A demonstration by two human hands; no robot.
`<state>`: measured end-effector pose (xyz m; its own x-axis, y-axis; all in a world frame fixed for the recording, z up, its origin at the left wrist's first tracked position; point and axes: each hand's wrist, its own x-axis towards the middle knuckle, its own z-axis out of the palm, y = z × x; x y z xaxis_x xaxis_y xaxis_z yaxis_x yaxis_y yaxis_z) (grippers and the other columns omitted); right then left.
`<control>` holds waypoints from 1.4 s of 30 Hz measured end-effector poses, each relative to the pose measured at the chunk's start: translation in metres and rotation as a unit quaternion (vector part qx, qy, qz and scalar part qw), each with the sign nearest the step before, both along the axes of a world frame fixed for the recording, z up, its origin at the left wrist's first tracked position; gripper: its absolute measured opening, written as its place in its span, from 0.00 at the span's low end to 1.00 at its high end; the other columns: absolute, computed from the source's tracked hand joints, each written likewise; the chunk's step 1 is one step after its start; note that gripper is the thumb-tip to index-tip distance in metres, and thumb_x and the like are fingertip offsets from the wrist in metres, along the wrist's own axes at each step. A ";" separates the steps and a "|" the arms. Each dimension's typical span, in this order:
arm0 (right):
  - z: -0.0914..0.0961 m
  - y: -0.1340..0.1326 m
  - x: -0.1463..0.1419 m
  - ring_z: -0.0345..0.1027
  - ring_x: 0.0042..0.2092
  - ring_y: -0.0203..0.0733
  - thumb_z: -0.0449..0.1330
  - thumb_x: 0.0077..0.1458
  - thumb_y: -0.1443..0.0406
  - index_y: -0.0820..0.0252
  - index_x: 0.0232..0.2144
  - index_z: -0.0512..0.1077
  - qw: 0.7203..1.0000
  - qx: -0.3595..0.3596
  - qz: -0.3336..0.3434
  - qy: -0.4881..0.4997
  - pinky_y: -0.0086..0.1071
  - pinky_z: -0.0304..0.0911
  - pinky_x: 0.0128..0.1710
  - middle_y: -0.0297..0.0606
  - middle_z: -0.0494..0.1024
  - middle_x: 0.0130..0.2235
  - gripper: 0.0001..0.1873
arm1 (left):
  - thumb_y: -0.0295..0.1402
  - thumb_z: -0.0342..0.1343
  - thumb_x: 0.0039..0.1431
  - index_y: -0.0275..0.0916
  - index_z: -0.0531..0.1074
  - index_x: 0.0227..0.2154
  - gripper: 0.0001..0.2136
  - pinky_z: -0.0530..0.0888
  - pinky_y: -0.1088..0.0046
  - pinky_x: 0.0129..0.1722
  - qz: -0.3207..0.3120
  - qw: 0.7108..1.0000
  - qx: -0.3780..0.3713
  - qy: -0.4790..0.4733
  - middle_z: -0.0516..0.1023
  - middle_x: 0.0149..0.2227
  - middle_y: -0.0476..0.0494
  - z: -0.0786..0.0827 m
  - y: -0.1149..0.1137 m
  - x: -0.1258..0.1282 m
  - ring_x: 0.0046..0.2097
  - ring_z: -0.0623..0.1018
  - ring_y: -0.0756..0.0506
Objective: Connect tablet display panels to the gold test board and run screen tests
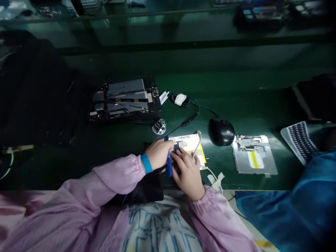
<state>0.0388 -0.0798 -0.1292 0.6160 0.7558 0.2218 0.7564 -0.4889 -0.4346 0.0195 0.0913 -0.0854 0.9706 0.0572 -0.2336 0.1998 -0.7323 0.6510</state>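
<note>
My left hand (157, 154), with a blue band at the wrist, is closed around a slim blue pen-like tool (169, 168). The tool lies across its fingertips and points toward me. Beside it, my right hand (187, 171) reaches over a flat panel (194, 140) with a white face and yellow edges. Its fingers are stretched out and rest on a dark part at the panel's left side; whether they pinch anything is hard to see. A white cable (198, 143) runs over the panel by my right hand. My left hand covers the panel's left edge.
A stack of opened tablet-like devices (126, 99) stands at the back left, with a small counter (159, 126) near it. A black mouse (222, 131) and its coiled cable lie behind the panel. Right of it are a metal-backed panel (254, 159) and a person's blue sleeve (315, 189).
</note>
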 end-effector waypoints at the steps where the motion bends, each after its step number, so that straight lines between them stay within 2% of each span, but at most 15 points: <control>1: 0.000 -0.001 0.000 0.60 0.60 0.52 0.53 0.61 0.62 0.59 0.52 0.67 1.000 0.003 0.002 0.001 0.51 0.45 0.59 0.47 0.74 0.52 0.18 | 0.22 0.51 0.48 0.39 0.62 0.23 0.06 0.59 0.72 0.28 0.000 1.000 0.006 -0.004 0.67 0.22 0.50 0.000 -0.001 0.000 0.27 0.67 0.48; 9: -0.001 -0.003 0.002 0.61 0.60 0.51 0.53 0.61 0.61 0.61 0.53 0.67 0.999 0.041 0.013 0.013 0.51 0.46 0.59 0.47 0.74 0.51 0.19 | 0.24 0.51 0.47 0.39 0.61 0.21 0.06 0.58 0.72 0.27 0.005 1.000 0.015 -0.009 0.65 0.20 0.52 0.000 -0.001 0.001 0.25 0.66 0.49; 18: 0.003 0.002 0.001 0.61 0.59 0.53 0.53 0.60 0.60 0.62 0.53 0.68 1.000 0.012 0.020 -0.014 0.53 0.47 0.58 0.49 0.74 0.50 0.20 | 0.25 0.51 0.48 0.39 0.60 0.21 0.06 0.58 0.73 0.27 0.001 1.000 0.005 -0.010 0.65 0.20 0.52 0.000 0.000 0.004 0.25 0.66 0.49; 21: 0.004 0.003 0.001 0.61 0.59 0.53 0.53 0.61 0.60 0.62 0.53 0.68 1.000 0.014 0.019 -0.019 0.54 0.47 0.59 0.49 0.74 0.50 0.20 | 0.27 0.51 0.51 0.40 0.60 0.23 0.06 0.61 0.74 0.27 0.015 1.000 0.006 -0.014 0.66 0.21 0.53 0.009 0.004 0.004 0.25 0.67 0.49; 23: 0.003 0.000 0.003 0.62 0.59 0.52 0.52 0.61 0.61 0.60 0.51 0.68 0.999 0.045 0.022 0.009 0.54 0.47 0.59 0.47 0.74 0.50 0.18 | 0.28 0.52 0.53 0.39 0.61 0.26 0.05 0.65 0.73 0.31 0.048 0.997 0.036 -0.053 0.69 0.25 0.50 0.022 0.003 -0.002 0.29 0.70 0.48; 25: 0.002 -0.006 0.006 0.64 0.56 0.48 0.49 0.63 0.63 0.59 0.50 0.68 0.990 0.120 0.024 0.068 0.51 0.53 0.58 0.46 0.75 0.49 0.15 | 0.30 0.51 0.57 0.39 0.61 0.27 0.05 0.67 0.71 0.36 0.059 0.990 0.082 -0.099 0.72 0.29 0.47 0.037 -0.004 -0.013 0.34 0.72 0.47; 27: 0.000 -0.012 0.008 0.67 0.53 0.45 0.46 0.63 0.65 0.59 0.49 0.65 0.968 0.217 0.011 0.129 0.46 0.60 0.55 0.46 0.74 0.48 0.15 | 0.32 0.50 0.60 0.39 0.63 0.28 0.06 0.68 0.71 0.34 0.013 0.989 0.123 -0.078 0.72 0.28 0.46 0.049 -0.017 -0.027 0.32 0.74 0.46; 29: -0.002 -0.017 0.009 0.67 0.52 0.45 0.45 0.61 0.67 0.59 0.49 0.63 0.943 0.289 -0.008 0.165 0.43 0.64 0.52 0.47 0.72 0.48 0.15 | 0.32 0.48 0.61 0.38 0.65 0.31 0.05 0.67 0.70 0.29 -0.047 0.982 0.182 -0.008 0.73 0.28 0.44 0.051 -0.034 -0.037 0.30 0.75 0.44; 32: -0.006 -0.019 0.009 0.67 0.51 0.45 0.46 0.59 0.69 0.59 0.48 0.63 0.925 0.328 -0.019 0.190 0.43 0.65 0.52 0.46 0.71 0.47 0.15 | 0.28 0.46 0.60 0.36 0.67 0.39 0.07 0.66 0.69 0.26 -0.080 0.965 0.240 0.066 0.75 0.33 0.39 0.039 -0.054 -0.041 0.30 0.76 0.41; 34: -0.008 -0.019 0.008 0.67 0.50 0.45 0.47 0.58 0.69 0.59 0.47 0.63 0.918 0.337 -0.027 0.207 0.43 0.65 0.51 0.45 0.72 0.46 0.15 | 0.25 0.46 0.59 0.37 0.66 0.40 0.08 0.66 0.70 0.26 -0.080 0.972 0.212 0.064 0.75 0.34 0.40 0.029 -0.059 -0.037 0.31 0.76 0.42; 36: -0.009 -0.019 0.008 0.68 0.48 0.44 0.48 0.57 0.69 0.59 0.46 0.64 0.912 0.342 -0.035 0.224 0.42 0.66 0.50 0.45 0.72 0.45 0.14 | 0.25 0.47 0.58 0.38 0.65 0.35 0.05 0.66 0.71 0.28 -0.064 0.987 0.140 0.036 0.73 0.32 0.44 0.024 -0.057 -0.033 0.31 0.75 0.45; 37: -0.010 -0.019 0.008 0.68 0.48 0.44 0.48 0.57 0.69 0.59 0.46 0.64 0.910 0.344 -0.039 0.228 0.42 0.66 0.49 0.45 0.72 0.44 0.14 | 0.25 0.48 0.57 0.38 0.64 0.32 0.02 0.65 0.72 0.28 -0.049 0.994 0.096 0.017 0.72 0.29 0.46 0.024 -0.055 -0.031 0.30 0.73 0.47; 39: -0.008 -0.020 0.009 0.69 0.47 0.44 0.48 0.57 0.69 0.58 0.45 0.64 0.910 0.344 -0.043 0.227 0.41 0.67 0.47 0.44 0.73 0.43 0.13 | 0.29 0.51 0.56 0.39 0.59 0.26 0.07 0.64 0.74 0.28 -0.004 1.000 0.007 -0.015 0.67 0.24 0.52 0.026 -0.049 -0.032 0.27 0.68 0.50; 42: -0.003 -0.021 0.010 0.70 0.44 0.44 0.48 0.58 0.69 0.57 0.41 0.67 0.922 0.324 -0.023 0.210 0.41 0.66 0.45 0.41 0.74 0.40 0.11 | 0.34 0.51 0.57 0.40 0.54 0.25 0.11 0.61 0.77 0.24 0.059 0.990 -0.130 -0.008 0.62 0.21 0.56 0.031 -0.041 -0.036 0.22 0.62 0.54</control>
<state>0.0493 -0.1006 -0.1322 0.7782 0.5204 0.3516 0.4395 -0.0512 -0.8968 -0.0169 0.0502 -0.0548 0.9643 0.1112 -0.2404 0.2629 -0.5118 0.8179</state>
